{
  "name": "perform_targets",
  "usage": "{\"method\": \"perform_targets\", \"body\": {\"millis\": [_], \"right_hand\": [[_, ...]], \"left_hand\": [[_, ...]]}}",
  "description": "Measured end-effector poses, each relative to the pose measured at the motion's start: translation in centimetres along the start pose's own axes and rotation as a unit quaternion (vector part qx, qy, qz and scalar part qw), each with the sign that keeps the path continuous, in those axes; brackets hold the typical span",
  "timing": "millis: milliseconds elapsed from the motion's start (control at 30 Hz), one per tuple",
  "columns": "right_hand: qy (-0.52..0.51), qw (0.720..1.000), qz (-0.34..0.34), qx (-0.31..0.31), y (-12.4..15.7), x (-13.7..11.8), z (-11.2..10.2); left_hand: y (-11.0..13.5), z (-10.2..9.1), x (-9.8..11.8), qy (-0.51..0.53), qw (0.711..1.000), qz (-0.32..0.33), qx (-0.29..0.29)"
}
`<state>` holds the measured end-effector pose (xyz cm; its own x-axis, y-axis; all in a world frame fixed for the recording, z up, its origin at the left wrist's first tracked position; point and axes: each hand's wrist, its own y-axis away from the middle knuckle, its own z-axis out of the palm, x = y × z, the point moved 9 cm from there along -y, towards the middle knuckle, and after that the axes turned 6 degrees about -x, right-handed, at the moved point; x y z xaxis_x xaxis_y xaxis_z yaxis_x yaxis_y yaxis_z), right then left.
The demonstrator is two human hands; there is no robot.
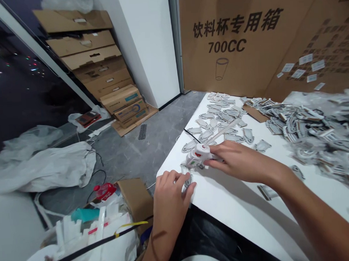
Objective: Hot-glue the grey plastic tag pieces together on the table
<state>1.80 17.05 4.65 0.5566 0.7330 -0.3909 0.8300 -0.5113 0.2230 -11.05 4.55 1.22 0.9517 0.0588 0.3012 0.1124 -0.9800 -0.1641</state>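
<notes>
My right hand (232,161) is wrapped round a white hot glue gun (202,151), with a long pale glue stick (223,132) jutting from its back. The nozzle end points down toward the table's near left corner. There, my left hand (173,197) pinches a small grey-and-white flat piece (187,181) at the table edge, partly covered by my fingers. Several similar flat pieces (204,135) with a rounded end lie spread beyond the glue gun. A black cord (191,135) runs off the table's left side near the gun.
Heaped pieces and clear plastic bags (325,137) cover the right of the white table (226,206). A large cardboard box (233,71) stands behind it. Below left is a bin of waste (95,237) with a red-capped bottle (105,191). Stacked cartons (99,68) lean by the wall.
</notes>
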Motion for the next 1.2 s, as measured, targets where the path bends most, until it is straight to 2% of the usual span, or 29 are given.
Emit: {"method": "perform_targets", "body": {"millis": [300, 733, 967, 1100, 1200], "right_hand": [[0.02, 0.999, -0.023, 0.016, 0.3, -1.7, -0.3], [0.023, 0.999, -0.03, 0.02, 0.2, -1.7, -0.2], [0.022, 1.0, -0.009, 0.012, 0.4, -2.3, -0.6], [0.051, 0.999, -0.003, 0.001, 0.8, -2.6, 0.0], [0.066, 0.997, -0.022, 0.029, 1.3, -2.4, 0.8]], "left_hand": [[0.0, 0.1, 0.0, -0.006, 1.0, -0.003, -0.003], [0.0, 0.0, 0.2, -0.006, 1.0, 0.0, -0.002], [0.0, 0.0, 0.2, -0.003, 1.0, 0.002, 0.002], [0.0, 0.0, 0.3, -0.003, 1.0, -0.001, 0.001], [0.1, 0.1, 0.3, 0.002, 1.0, -0.01, -0.015]]}}
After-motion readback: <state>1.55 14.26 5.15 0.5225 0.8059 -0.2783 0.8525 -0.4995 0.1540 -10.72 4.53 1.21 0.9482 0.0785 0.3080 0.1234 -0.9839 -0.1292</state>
